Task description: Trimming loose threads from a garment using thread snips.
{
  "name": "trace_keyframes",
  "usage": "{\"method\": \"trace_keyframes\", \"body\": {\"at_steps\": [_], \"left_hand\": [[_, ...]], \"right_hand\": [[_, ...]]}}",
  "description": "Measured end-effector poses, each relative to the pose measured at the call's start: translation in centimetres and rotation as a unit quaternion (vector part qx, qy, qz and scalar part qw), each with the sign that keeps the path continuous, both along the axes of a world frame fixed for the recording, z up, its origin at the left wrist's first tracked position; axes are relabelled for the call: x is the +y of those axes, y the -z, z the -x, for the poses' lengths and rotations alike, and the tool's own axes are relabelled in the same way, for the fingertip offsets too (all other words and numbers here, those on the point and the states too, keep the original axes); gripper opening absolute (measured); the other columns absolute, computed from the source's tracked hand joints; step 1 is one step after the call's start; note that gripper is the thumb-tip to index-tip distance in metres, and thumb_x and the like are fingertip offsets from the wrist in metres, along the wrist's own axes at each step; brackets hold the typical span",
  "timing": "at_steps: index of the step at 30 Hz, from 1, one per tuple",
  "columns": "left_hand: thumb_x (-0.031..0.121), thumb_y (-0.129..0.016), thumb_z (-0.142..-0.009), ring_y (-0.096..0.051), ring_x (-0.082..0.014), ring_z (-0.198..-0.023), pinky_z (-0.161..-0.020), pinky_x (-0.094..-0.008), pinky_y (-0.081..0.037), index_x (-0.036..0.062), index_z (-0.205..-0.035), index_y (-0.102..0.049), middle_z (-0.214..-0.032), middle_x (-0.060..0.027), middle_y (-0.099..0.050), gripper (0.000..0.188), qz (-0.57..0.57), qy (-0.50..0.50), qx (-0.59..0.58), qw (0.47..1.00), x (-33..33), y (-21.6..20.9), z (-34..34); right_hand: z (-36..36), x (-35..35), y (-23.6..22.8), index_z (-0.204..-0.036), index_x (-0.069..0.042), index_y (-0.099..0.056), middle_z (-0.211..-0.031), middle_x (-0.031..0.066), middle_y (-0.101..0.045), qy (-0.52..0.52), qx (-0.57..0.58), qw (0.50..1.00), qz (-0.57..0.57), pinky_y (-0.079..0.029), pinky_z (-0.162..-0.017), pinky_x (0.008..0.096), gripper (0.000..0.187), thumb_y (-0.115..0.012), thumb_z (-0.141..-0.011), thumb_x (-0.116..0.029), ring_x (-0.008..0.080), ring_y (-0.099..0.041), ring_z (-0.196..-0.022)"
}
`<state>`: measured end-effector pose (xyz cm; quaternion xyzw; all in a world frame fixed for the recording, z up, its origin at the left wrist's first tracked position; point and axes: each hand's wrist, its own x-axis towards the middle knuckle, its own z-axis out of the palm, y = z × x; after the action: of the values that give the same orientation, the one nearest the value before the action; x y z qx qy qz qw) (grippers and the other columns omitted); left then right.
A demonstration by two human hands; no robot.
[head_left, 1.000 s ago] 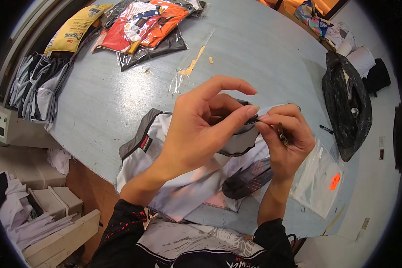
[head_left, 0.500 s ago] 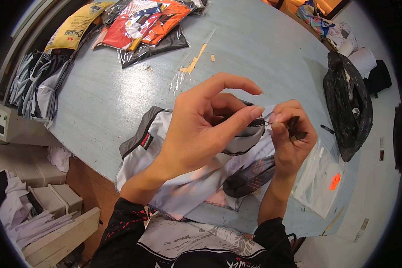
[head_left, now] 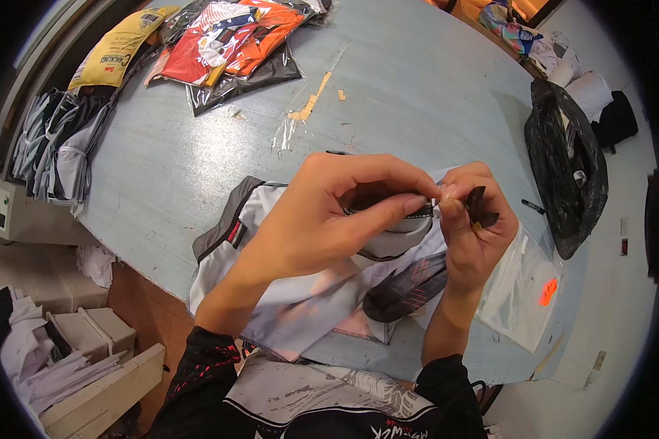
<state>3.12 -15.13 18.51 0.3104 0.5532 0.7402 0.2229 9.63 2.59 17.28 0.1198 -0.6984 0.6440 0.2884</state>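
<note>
Fingers [head_left: 417,203] pinching garment collar [head_left: 388,212], seam running left-right

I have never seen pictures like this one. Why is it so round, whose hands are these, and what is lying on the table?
The picture comes from a small wide camera worn on a person's head, looking down. Such a lens bends straight edges, so the view looks round. There is no machine here: both hands belong to the wearer, whose forearms enter from below.

The left hand pinches the dark collar edge of a white and grey shirt that lies on the pale blue table. The right hand holds a small dark tool at the same spot; what kind of tool it is, I cannot tell.

Beside the right hand lies a clear plastic bag. At the far left are folded clothes in clear wrapping and a yellow packet. At the right sits a black plastic bag.
</note>
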Motion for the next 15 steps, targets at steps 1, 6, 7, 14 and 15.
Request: {"method": "trace_keyframes", "body": {"at_steps": [1,6,7,14,15], "left_hand": [[-0.005,-0.066,-0.086,-0.063,-0.0092,-0.087,-0.077,-0.0221,-0.051,-0.006,-0.104,-0.066,-0.098,-0.0077,-0.068,0.018,0.0,0.004,0.0,1.0,0.1,0.0,0.0],[-0.002,-0.07,-0.084,-0.061,-0.0076,-0.083,-0.071,-0.0201,-0.05,-0.0059,-0.103,-0.067,-0.095,-0.0061,-0.068,0.02,0.029,-0.003,0.04,0.999,0.2,0.1,0.2],[-0.002,-0.07,-0.084,-0.061,-0.0076,-0.083,-0.071,-0.0201,-0.05,-0.0059,-0.103,-0.067,-0.095,-0.0061,-0.068,0.02,0.03,-0.004,0.039,0.999,0.1,0.0,0.2],[0.003,-0.068,-0.088,-0.058,-0.0041,-0.077,-0.066,-0.0182,-0.046,-0.0032,-0.097,-0.064,-0.086,-0.0011,-0.065,0.012,0.04,0.0,-0.03,0.999,0.1,-0.1,0.3],[0.005,-0.067,-0.09,-0.058,-0.0038,-0.077,-0.066,-0.018,-0.046,-0.0026,-0.097,-0.063,-0.085,-0.0005,-0.064,0.011,0.019,0.005,-0.045,0.999,0.2,-0.1,0.4]], "right_hand": [[0.0,0.1,0.0,-0.089,0.001,-0.063,-0.087,0.0057,-0.059,0.004,0.0,1.0,0.0,-0.043,-0.063,0.0195,0.012,-0.073,-0.083,-0.003,0.0084,-0.054,-0.073],[-0.1,0.0,-0.3,-0.087,0.001,-0.063,-0.083,0.0027,-0.059,0.044,0.013,0.996,-0.079,-0.039,-0.058,0.0168,0.012,-0.073,-0.08,0.002,0.0044,-0.052,-0.068],[-0.1,0.0,-0.4,-0.087,0.001,-0.063,-0.083,0.0027,-0.059,0.043,0.013,0.996,-0.078,-0.039,-0.058,0.0168,0.012,-0.073,-0.08,0.002,0.0044,-0.052,-0.068],[-1.1,0.5,-1.6,-0.091,0.001,-0.065,-0.086,0.0013,-0.061,0.056,-0.126,0.99,-0.012,-0.035,-0.054,0.0152,0.016,-0.075,-0.078,0.002,0.0006,-0.047,-0.062],[-1.2,0.9,-1.8,-0.094,0.001,-0.066,-0.087,0.0014,-0.062,0.063,-0.146,0.987,0.007,-0.033,-0.054,0.0146,0.02,-0.076,-0.078,-0.001,0.0004,-0.045,-0.06]]}}
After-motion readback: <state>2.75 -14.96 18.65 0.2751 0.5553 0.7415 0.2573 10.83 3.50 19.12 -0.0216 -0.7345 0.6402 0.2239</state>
